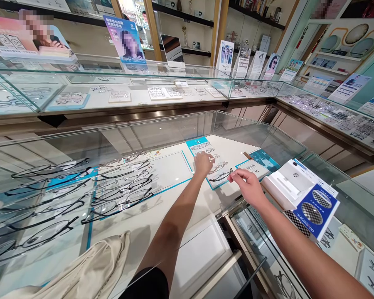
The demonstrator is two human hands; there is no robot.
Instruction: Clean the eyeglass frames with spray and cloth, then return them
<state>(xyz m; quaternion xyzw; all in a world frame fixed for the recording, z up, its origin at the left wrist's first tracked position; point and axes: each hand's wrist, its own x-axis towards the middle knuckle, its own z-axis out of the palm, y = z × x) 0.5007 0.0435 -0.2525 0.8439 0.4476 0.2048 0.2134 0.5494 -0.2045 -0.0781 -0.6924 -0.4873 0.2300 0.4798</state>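
Note:
My left hand [203,164] reaches into the glass case, its fingers bent together over a row of eyeglasses. Beside its fingertips is a pair of thin-rimmed eyeglasses [214,157]; whether the fingers grip it is hidden. My right hand [247,186] is closed, thumb and forefinger pinching at the near end of dark-framed eyeglasses [220,176]. Those lie at the front of a blue-edged display sheet [195,142]. Another thin pair of eyeglasses [220,166] rests between the two hands.
Rows of dark-framed eyeglasses [121,195] fill the case's left side. Beige cloth [93,265] lies at the front left. A blue and white display box [314,211] stands near my right forearm. Another glass counter [137,106] runs behind, with upright cards [225,58].

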